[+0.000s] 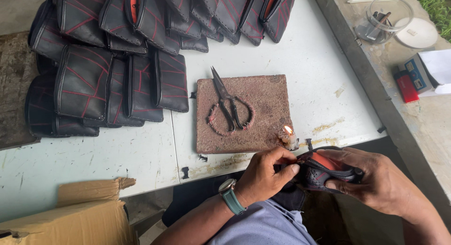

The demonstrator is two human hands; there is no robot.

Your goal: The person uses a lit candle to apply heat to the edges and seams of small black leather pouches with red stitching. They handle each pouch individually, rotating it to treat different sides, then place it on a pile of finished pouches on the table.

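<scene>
So both hands are on one small black zip pouch (324, 172) with a red-orange lining, held just off the near edge of the worktop (141, 151); the left hand (265, 177) pinches the left end of the zipper between thumb and fingers, and the right hand (376, 179) grips the right end with fingers wrapped under it and thumb on top; there's a teal-strapped wristwatch (229, 194) on the left wrist.

Right beside the pouch, a stubby lit candle (289, 138) sits on the near right corner of a reddish-brown stone slab (263, 92); a pair of black scissors (225, 101) with cord-wrapped loop handles lies on the slab, tips pointing far-left.

Far left there's a big pile of finished black pouches with red stitching (108, 61), spreading across the far side; a cardboard box (80, 212) sits near left, below the worktop; over on the right ledge there's a clear round container (383, 17), a white lid (417, 32) and a red lighter (406, 86).
</scene>
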